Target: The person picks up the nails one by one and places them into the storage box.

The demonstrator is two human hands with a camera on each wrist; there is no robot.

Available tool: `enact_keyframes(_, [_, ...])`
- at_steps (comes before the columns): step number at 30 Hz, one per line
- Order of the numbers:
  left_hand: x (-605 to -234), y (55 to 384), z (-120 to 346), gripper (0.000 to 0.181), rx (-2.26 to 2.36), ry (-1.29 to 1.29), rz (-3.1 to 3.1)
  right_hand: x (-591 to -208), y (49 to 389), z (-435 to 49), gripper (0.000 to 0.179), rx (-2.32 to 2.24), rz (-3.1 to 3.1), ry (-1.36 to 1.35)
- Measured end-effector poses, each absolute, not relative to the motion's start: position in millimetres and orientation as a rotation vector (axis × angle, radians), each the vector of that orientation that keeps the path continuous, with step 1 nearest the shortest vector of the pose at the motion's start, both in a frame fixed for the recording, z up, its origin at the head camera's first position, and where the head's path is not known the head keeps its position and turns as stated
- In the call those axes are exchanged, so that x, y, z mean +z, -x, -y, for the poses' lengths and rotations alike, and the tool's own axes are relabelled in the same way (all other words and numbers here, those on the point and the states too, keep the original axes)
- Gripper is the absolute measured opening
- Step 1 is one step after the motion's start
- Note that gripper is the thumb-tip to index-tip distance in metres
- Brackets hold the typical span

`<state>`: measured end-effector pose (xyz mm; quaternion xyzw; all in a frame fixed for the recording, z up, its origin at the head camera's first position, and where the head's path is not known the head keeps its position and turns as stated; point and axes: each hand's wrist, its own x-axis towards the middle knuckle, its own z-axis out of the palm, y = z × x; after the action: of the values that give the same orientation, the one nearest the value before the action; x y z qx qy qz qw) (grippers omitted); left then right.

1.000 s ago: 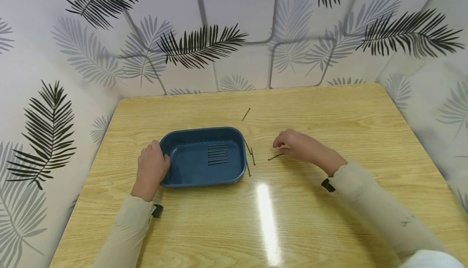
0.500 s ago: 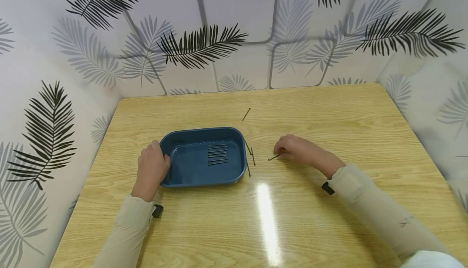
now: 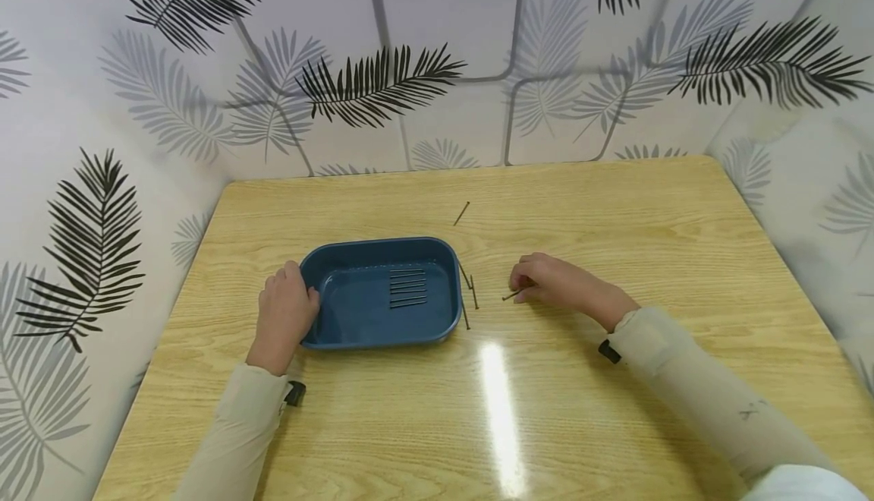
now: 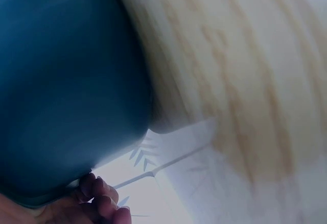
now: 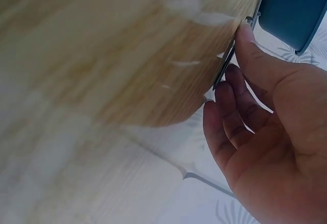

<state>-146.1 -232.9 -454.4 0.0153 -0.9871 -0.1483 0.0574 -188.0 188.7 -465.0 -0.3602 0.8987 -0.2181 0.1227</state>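
Observation:
My left hand [image 3: 285, 311] grips the left end wall of a blue plastic tray [image 3: 382, 336], its fingers curled over the rim in the left wrist view. Several long nails [image 3: 407, 288] lie in a parallel row on the tray's floor. To the right of the tray, my right hand [image 3: 556, 285] pinches one long nail [image 3: 510, 296] low over the table. In the right wrist view the thumb lies along one side of that nail [image 5: 225, 63] and the fingertips touch it from the other side.
Several loose nails [image 3: 475, 292] lie close along the tray's right end. One more nail [image 3: 461, 213] rests behind the tray's right corner. A wood-grain table [image 3: 382, 425] bears everything, and a leaf-patterned wall covering [image 3: 478, 121] rises behind and at both sides.
My right fingers have come down and closed around the nail, with the hand now slightly farther left. The left hand and the tray have stayed put.

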Motion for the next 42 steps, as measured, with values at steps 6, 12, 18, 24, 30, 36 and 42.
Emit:
enact_keyframes(6, [-454.8,146.2,232.4,0.020,-0.438,-0.035,2.996,-468.1,192.4,-188.5,0.012,-0.621,-2.594,1.067])
enact_keyframes(12, [-454.2,146.5,232.7,0.021,-0.442,-0.036,3.001,-469.7,194.8,-187.8,0.008,-0.629,-2.557,1.101])
enact_keyframes(18, [-454.5,147.0,233.0,0.020,-0.443,-0.034,3.000,-468.8,195.8,-187.1,0.007,-0.643,-2.527,1.107])
enact_keyframes(24, [-454.9,146.8,233.4,0.020,-0.442,-0.036,3.004,-468.5,195.7,-185.4,0.008,-0.652,-2.526,1.123])
enact_keyframes(30, [-455.2,146.5,233.8,0.020,-0.446,-0.042,3.010,-468.2,192.9,-183.8,0.007,-0.632,-2.555,1.101])
enact_keyframes(36, [-454.9,145.6,233.7,0.021,-0.446,-0.038,3.009,-468.0,189.3,-184.6,0.005,-0.626,-2.597,1.050])
enact_keyframes(42, [-455.1,146.0,233.9,0.021,-0.442,-0.035,3.002,-468.5,188.4,-184.0,0.005,-0.681,-2.608,1.061])
